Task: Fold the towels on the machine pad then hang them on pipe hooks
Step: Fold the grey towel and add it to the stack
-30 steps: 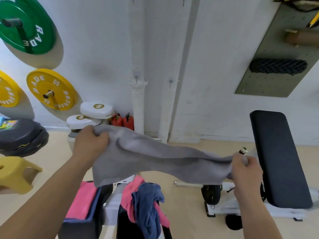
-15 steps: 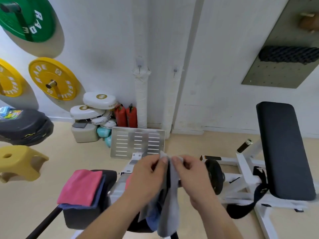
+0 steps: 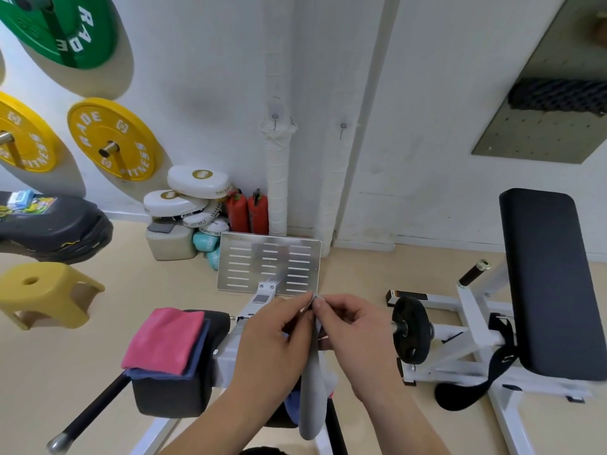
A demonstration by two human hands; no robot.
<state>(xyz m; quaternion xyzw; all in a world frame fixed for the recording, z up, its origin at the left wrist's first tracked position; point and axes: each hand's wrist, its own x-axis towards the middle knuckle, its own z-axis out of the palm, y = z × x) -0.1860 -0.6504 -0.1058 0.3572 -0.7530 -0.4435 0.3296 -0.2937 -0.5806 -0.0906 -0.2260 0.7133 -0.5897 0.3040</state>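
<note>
Grey towel (image 3: 313,399): doubled over and hanging straight down between the two hands, its lower end dangling in front of the machine frame, off the pad.
Left hand (image 3: 272,343): fingers curled in, thumb and fingertips pinching the towel's top edge.
Right hand (image 3: 358,336): same grip, pinching that top edge, its fingertips right up against the left's.
Loose cloth (image 3: 290,402): a scrap of blue and a sliver of pink peek out behind the grey towel; the rest is hidden by the arms.
Machine pad (image 3: 170,395): black cushion just left of the hands, carrying a folded stack.
Pink towel (image 3: 164,339): folded flat, on top of the stack.
Blue towel (image 3: 201,348): folded beneath the pink one, its edge showing along the right and near sides.
Weight plate (image 3: 410,333): small black disc on the white frame, just right of the hands.
Bench pad (image 3: 548,284): long black cushion at far right.
Footplate (image 3: 269,267): slotted metal plate standing beyond the hands, near the wall.
Yellow stool (image 3: 49,290): on the floor, far left.
Pipe (image 3: 277,178): white-wrapped, upright against the wall behind the footplate.
Hooks: one on the pipe (image 3: 275,118), a second (image 3: 343,126) on the next upright to its right.
Wall: yellow discs (image 3: 111,139) and a green disc (image 3: 62,24) mounted at upper left.
</note>
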